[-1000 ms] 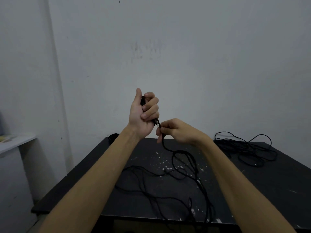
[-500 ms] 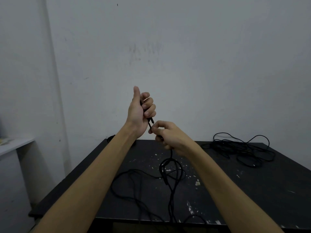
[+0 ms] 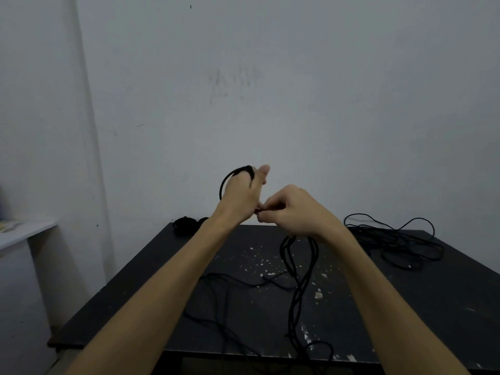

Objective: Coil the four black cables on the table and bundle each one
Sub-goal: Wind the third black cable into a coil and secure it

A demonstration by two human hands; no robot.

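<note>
Left hand [image 3: 241,194] grips the first loop of thin, limp, light cable [image 3: 296,280], right hand [image 3: 293,212] pinches it alongside; slack trails below onto worktop [image 3: 433,299], likely tangle-prone, best fed near the pinch.

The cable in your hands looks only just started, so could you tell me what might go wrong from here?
1. The cable trails across the table in crossing strands, so pulling more in may tighten a knot.
2. The left hand holds just one loop; it could spring loose while the right hand pinches the strand beside it.
3. Slack hangs over the front edge and may drag.
</note>
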